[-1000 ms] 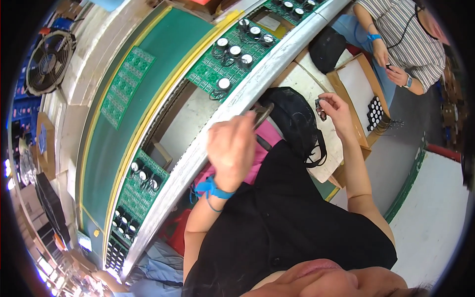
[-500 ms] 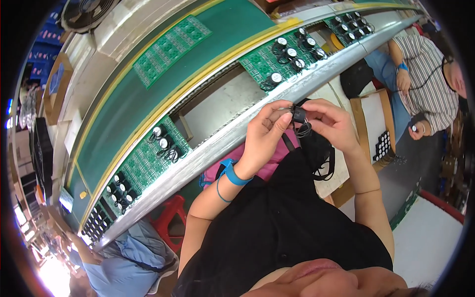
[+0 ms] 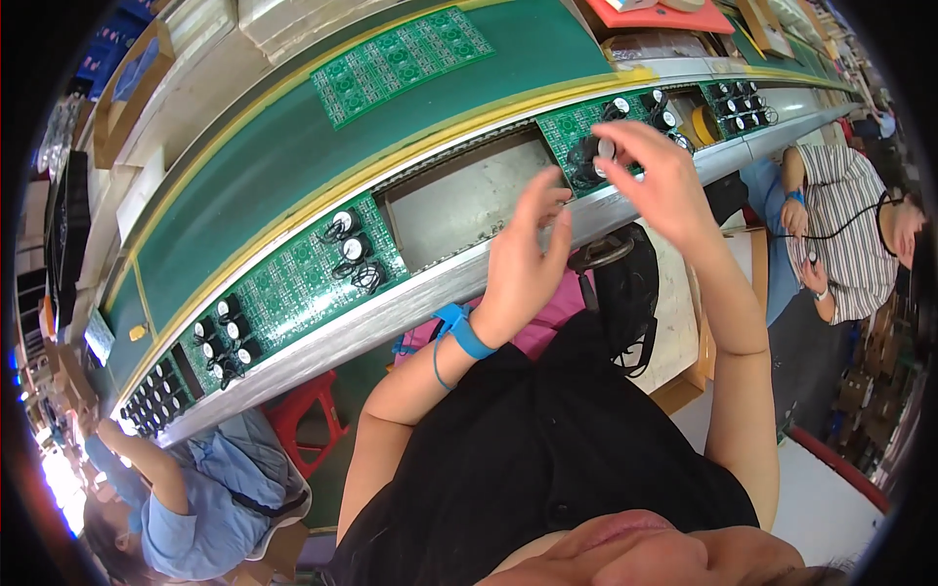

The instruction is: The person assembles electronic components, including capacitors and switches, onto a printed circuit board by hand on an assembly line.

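Note:
My right hand (image 3: 657,181) is over the near-left corner of a green circuit board (image 3: 559,127). Its thumb and forefinger are around a small black round part with a pale cap (image 3: 606,149) and black leads. Another such part lies right beside it, so their dark leads run together and are hard to tell apart. My left hand (image 3: 529,256), wearing a blue wrist strap (image 3: 462,333), hovers at the rail's inner edge, fingers loosely curled and apart, nothing in it. My right hand hides some of the board's other parts.
A metal rail (image 3: 430,295) edges the line. To the left is another green board (image 3: 293,293) with several capped parts; a bare board panel (image 3: 403,61) lies on the green surface behind. One co-worker (image 3: 852,230) sits at right, another (image 3: 210,498) at lower left, near a red stool (image 3: 305,420).
My hands have parted. The right one has carried the black part from in front of me to the board; the left has let go and opened. The view has shifted.

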`<state>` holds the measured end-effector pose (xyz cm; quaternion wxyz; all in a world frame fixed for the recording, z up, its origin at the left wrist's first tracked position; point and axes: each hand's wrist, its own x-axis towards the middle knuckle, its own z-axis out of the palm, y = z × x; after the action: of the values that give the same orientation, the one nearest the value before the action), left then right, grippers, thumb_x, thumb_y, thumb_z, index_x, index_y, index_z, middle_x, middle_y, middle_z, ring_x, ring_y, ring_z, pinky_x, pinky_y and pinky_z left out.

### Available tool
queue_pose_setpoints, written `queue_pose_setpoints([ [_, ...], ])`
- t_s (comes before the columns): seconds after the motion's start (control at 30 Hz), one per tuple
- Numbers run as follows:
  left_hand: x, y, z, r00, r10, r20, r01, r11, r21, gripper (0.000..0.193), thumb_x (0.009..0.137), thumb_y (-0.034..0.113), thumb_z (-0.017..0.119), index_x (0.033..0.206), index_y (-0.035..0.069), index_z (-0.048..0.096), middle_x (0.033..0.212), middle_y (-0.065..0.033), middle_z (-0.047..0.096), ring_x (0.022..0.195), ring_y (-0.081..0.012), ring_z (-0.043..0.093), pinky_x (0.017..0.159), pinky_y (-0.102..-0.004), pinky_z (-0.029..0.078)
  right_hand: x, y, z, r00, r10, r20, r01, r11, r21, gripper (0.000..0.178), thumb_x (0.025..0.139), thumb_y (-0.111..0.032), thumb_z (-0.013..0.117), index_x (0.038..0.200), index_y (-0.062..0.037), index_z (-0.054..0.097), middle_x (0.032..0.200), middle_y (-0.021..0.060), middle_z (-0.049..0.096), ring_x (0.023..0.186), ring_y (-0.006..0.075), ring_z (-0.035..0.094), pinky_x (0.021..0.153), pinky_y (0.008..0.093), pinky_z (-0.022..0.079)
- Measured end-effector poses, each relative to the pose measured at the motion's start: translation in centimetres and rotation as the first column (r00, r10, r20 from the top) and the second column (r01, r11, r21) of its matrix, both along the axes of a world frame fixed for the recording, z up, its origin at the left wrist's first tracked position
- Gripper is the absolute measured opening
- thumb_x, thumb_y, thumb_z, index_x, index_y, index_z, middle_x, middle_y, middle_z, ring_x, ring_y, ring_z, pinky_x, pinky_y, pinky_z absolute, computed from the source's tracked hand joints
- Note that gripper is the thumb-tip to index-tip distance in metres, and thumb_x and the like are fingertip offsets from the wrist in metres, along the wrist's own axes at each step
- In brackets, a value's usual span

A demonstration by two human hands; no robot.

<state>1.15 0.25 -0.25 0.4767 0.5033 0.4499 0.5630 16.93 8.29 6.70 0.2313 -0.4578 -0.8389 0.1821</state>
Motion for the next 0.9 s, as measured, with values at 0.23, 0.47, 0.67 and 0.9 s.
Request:
queue_pose_setpoints([
  [0.23, 0.6, -0.1, -1.5, 0.517, 0.202, -0.832, 0.232, 0.902, 0.363, 0.035, 0.082, 0.016, 0.063, 0.114, 0.007, 0.055, 0.114, -0.0116, 0.058, 0.111, -0.0285, 0.051, 0.097, -0.0466, 0.036, 0.3, 3.3, -3.2, 0.942, -0.041, 0.334, 0.045, 0.999, -0.005, 0.025, 0.079, -0.011, 0.067, 0.102, -0.0019, 0.065, 0.099, 0.0138, 0.066, 0.081, 0.0324, 0.063, 0.073, 0.0379, 0.050],
  [0.47, 1.0, 0.0, -1.5, 0.332, 0.185, -0.925, 0.278, 0.918, 0.284, 0.042, 0.085, 0.030, 0.059, 0.121, 0.010, 0.052, 0.121, -0.0132, 0.053, 0.119, -0.0311, 0.045, 0.101, -0.0495, 0.033, -0.3, 3.6, -2.8, 0.925, -0.031, 0.378, 0.051, 0.998, -0.043, 0.024, 0.079, -0.011, 0.066, 0.100, 0.0001, 0.066, 0.097, 0.0142, 0.066, 0.081, 0.0323, 0.064, 0.073, 0.0386, 0.050],
  [0.67, 1.0, 0.1, -1.7, 0.270, 0.198, -0.942, 0.300, 0.913, 0.278, 0.044, 0.085, 0.030, 0.059, 0.123, 0.010, 0.050, 0.123, -0.0129, 0.053, 0.120, -0.0315, 0.044, 0.101, -0.0492, 0.033, -0.1, 3.8, -2.8, 0.928, 0.016, 0.371, 0.014, 0.997, -0.077, 0.024, 0.079, -0.011, 0.066, 0.100, 0.0010, 0.066, 0.097, 0.0157, 0.066, 0.079, 0.0327, 0.064, 0.073, 0.0387, 0.051],
  [0.9, 1.0, 0.0, -1.7, 0.248, 0.207, -0.946, 0.302, 0.912, 0.278, 0.044, 0.084, 0.030, 0.060, 0.123, 0.010, 0.050, 0.122, -0.0128, 0.053, 0.119, -0.0316, 0.045, 0.100, -0.0490, 0.033, 0.1, 4.8, -2.4, 0.906, 0.112, 0.409, -0.100, 0.994, -0.049, 0.026, 0.077, -0.010, 0.066, 0.100, 0.0015, 0.066, 0.100, 0.0171, 0.065, 0.086, 0.0344, 0.062, 0.077, 0.0392, 0.050],
])
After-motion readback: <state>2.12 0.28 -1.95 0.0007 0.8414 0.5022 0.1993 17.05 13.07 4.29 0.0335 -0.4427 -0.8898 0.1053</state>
